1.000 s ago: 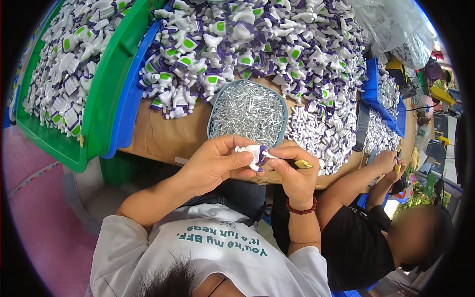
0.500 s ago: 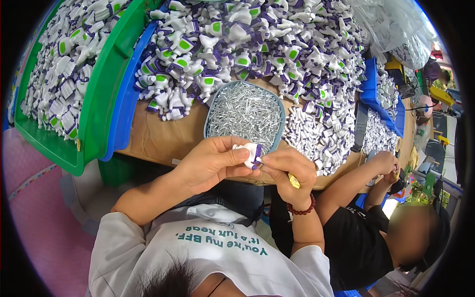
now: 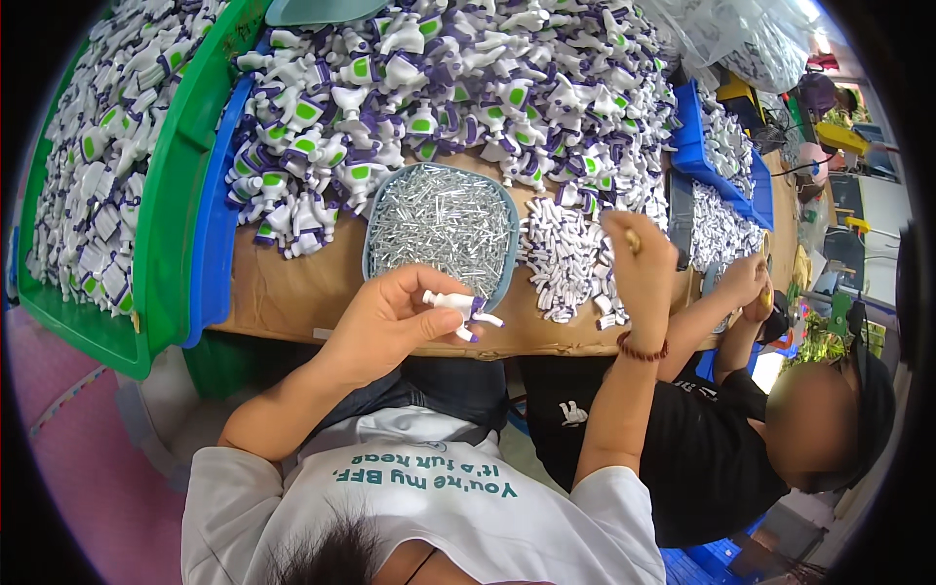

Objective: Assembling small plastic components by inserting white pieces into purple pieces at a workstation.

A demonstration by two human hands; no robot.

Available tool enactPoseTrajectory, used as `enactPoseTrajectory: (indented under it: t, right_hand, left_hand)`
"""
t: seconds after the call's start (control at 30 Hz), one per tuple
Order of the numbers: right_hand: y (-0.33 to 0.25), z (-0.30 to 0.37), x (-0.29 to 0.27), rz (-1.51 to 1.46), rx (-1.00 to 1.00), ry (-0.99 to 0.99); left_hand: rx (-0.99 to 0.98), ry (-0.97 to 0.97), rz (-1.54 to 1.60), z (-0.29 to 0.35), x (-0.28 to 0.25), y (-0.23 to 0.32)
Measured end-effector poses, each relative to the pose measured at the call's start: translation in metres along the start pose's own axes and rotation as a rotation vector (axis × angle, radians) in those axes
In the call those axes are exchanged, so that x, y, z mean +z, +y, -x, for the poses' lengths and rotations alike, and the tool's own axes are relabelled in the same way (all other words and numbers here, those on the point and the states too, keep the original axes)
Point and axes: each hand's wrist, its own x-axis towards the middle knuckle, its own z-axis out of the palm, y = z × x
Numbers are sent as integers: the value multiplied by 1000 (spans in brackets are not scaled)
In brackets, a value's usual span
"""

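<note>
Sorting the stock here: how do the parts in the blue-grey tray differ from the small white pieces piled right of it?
The parts in the blue-grey tray are thin, shiny metal pins; the small white pieces are thicker, matte plastic with purple bits. The pins sit contained in the tray; the white pieces lie loose on the cardboard tabletop. Both are heaped in jumbled piles.

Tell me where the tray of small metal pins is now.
The tray of metal pins sits mid-table in the head view, just beyond the left hand, below the white-and-purple toy parts.
</note>
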Motion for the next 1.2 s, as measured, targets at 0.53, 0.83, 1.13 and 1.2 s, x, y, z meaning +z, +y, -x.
enactPoseTrajectory:
  t: [0.53,0.83,1.13,1.2]
  right_hand:
    - [12,-8,8,88,103,161]
    - [-96,23,15,-1087,312,-186]
    - [-111,36,35,-1073,354,-291]
    - [-108,38,37,-1103,335,-294]
  left_hand:
    - [42,36,-39,5,-13,1]
    - [-50,27,150,1,-8,1]
    - [-46,59,137,2,-12,0]
    - [-43,61,135,2,-12,0]
